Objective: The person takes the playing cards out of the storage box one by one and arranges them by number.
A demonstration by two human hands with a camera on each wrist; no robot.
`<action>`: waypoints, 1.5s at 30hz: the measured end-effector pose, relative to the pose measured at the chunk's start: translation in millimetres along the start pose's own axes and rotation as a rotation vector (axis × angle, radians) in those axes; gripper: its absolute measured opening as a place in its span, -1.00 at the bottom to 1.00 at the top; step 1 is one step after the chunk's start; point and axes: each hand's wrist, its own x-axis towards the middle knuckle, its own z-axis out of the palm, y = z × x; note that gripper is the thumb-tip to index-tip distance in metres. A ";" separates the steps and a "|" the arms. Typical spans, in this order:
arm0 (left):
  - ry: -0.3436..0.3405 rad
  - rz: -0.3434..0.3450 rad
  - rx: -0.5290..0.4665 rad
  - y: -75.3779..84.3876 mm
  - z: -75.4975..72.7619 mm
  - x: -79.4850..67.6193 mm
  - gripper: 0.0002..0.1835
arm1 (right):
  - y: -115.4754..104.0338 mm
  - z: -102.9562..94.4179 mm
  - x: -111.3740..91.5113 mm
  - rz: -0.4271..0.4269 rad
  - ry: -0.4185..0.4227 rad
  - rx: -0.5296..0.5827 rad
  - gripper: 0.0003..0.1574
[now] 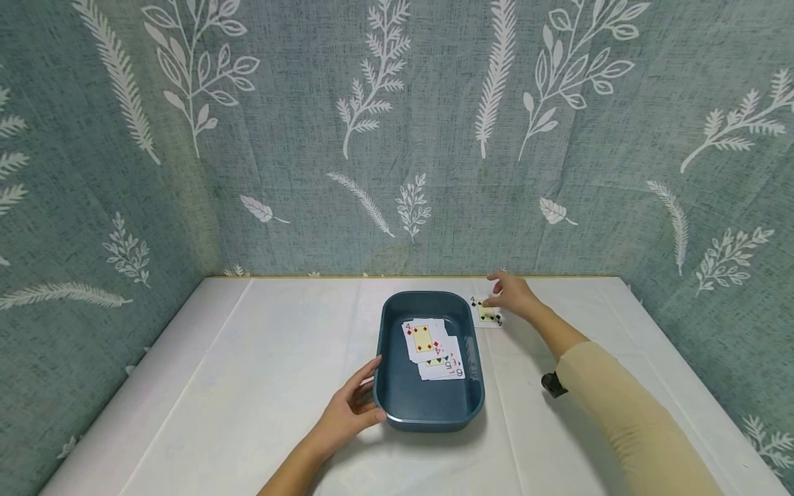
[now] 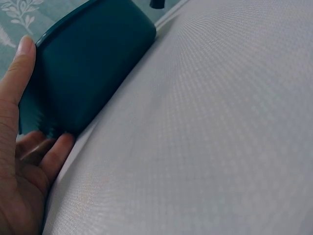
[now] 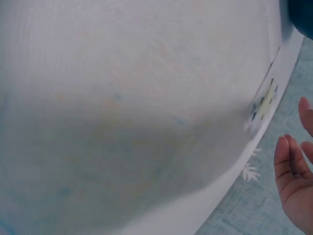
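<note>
"How is the smooth, round-cornered tray [image 1: 428, 421] gripped?"
"It is clasped by the left hand [image 1: 340, 419]; over a thin, flat card [image 1: 486, 317] on white cloth [image 1: 291, 344] beside it, the right hand [image 1: 517, 296] is held, thumb and fingers parted."

A blue bin [image 1: 428, 403] holds overlapping face-up cards [image 1: 424, 339]; a black four [image 1: 486, 315] lies beside it.

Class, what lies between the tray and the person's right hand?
In the head view, a playing card, a black four, lies on the table between the tray and right hand.
</note>
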 end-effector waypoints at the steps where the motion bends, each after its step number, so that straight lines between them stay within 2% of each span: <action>1: 0.001 -0.002 0.000 0.0 -0.1 0.0 -0.17 | -1.7 -0.6 -0.3 -0.004 0.001 0.001 -0.19; 8: -0.002 0.002 -0.001 -0.2 -0.9 -0.2 -0.18 | -14.0 -3.9 -3.0 -0.022 0.024 -0.022 -0.22; 21: 0.004 0.000 0.009 -1.6 -0.2 0.2 -0.19 | -37.7 -4.2 -13.6 -0.195 0.062 0.026 -0.28; 24: 0.002 0.001 0.007 -0.7 0.0 -0.5 -0.17 | -44.6 -2.9 -15.1 -0.206 0.066 0.028 -0.28; 33: 0.001 0.007 0.006 -0.5 -0.2 -0.8 -0.17 | -68.1 3.3 -18.6 -0.233 0.024 0.053 -0.30; 45: -0.001 0.002 0.010 0.0 -0.7 -0.9 -0.18 | -90.5 16.3 -24.7 -0.327 -0.024 0.036 -0.32</action>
